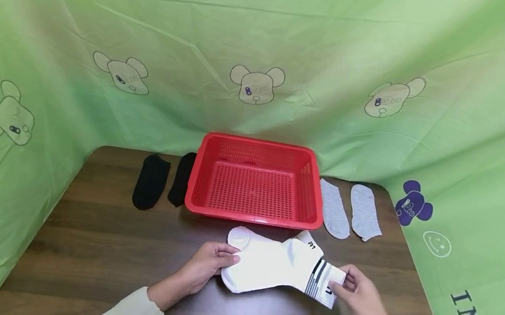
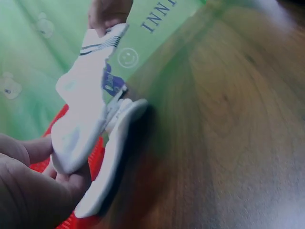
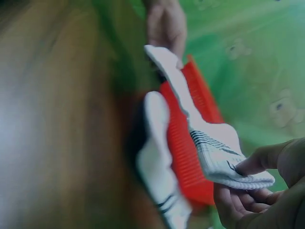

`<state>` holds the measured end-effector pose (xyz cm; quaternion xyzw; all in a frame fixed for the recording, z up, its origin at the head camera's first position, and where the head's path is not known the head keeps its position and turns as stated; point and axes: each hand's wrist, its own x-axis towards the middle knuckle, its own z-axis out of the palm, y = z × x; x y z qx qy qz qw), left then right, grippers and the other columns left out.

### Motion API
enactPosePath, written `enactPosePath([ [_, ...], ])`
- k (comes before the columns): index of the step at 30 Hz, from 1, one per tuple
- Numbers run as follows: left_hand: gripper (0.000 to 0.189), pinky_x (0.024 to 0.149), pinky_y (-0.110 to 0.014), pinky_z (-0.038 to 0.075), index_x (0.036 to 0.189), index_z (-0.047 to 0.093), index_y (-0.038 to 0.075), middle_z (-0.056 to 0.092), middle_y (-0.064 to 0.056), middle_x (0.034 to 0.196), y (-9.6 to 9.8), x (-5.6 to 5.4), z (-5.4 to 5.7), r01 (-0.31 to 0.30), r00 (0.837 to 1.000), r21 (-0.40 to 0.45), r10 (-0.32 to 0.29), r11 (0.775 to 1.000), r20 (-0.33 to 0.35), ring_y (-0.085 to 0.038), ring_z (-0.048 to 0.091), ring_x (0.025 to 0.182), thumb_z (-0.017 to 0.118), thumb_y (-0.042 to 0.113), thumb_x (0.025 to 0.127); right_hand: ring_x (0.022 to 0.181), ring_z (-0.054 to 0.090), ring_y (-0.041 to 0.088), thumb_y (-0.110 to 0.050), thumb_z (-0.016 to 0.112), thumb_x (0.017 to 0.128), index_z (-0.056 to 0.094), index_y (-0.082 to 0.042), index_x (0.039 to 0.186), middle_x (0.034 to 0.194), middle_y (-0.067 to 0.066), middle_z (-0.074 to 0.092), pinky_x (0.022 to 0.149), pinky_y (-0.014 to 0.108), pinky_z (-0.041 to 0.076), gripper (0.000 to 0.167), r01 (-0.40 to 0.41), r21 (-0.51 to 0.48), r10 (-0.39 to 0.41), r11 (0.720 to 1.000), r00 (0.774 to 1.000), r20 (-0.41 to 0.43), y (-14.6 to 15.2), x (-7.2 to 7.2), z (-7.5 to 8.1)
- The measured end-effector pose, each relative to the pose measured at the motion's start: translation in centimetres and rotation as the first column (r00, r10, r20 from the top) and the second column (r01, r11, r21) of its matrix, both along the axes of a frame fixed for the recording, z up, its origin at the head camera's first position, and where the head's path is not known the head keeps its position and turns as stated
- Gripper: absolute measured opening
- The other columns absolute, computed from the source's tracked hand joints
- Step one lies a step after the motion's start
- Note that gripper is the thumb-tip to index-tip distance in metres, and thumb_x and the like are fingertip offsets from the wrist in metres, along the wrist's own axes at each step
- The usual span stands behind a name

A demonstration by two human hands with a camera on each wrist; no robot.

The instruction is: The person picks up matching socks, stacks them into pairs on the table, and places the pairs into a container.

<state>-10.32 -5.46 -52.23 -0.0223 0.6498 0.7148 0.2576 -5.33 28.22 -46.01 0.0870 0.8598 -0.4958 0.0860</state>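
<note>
A white ankle-high sock (image 1: 275, 273) with dark stripes round its cuff is stretched sideways between both hands. My left hand (image 1: 208, 264) pinches its toe end between thumb and fingers. At the cuff, the right hand (image 1: 359, 293) grips the ribbed edge, thumb on top, as the right wrist view shows. The held sock is raised above the table. Beneath and behind it lies a second white sock (image 3: 155, 138), flat on the wood; in the head view its toe and cuff show while the held sock covers much of the rest.
A red perforated basket (image 1: 251, 217) stands at the back middle of the brown table (image 1: 88, 258). Two black socks (image 1: 151, 182) lie left of it, one close against its side. Two grey socks (image 1: 365, 211) lie on its right. Green printed cloth (image 1: 336, 45) hangs around the table.
</note>
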Motion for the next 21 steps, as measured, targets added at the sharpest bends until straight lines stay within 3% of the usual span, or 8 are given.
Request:
enactPosePath([
  [8,0.023,0.064,-0.021,0.051,0.11,0.07,-0.012,0.074,-0.011,0.092,0.3,0.1,-1.6,-0.062,0.99,-0.156,0.041,0.986,-0.132,-0.008,0.062,0.075,0.07,0.003,0.092,0.073,0.061,0.004,-0.005,0.078,0.086,0.061,0.003,0.104,0.085,0.006,0.069,0.067,0.022,0.05,0.026,0.022,0.113,-0.028,0.993,0.998,0.05,-0.1,0.3,-3.6],
  [15,0.012,0.064,-0.021,0.051,0.098,0.075,-0.008,0.074,-0.016,0.087,0.9,0.0,-2.5,-0.115,0.965,-0.267,0.043,0.957,-0.26,-0.01,0.061,0.074,0.073,-0.002,0.088,0.07,0.06,0.003,-0.003,0.078,0.084,0.062,0.004,0.104,0.08,0.007,0.069,0.065,0.022,0.049,0.026,0.038,0.127,-0.042,0.991,0.999,0.03,-0.1,0.1,-5.4],
  [21,0.008,0.059,-0.02,0.048,0.091,0.077,-0.004,0.073,-0.011,0.079,1.0,-0.2,-3.3,-0.156,0.937,-0.369,0.019,0.916,-0.349,-0.009,0.058,0.069,0.072,-0.005,0.085,0.07,0.064,0.004,-0.001,0.077,0.085,0.062,0.004,0.105,0.079,0.007,0.071,0.066,0.022,0.051,0.026,0.035,0.157,-0.036,0.987,0.999,0.0,-0.3,-0.1,-6.2],
])
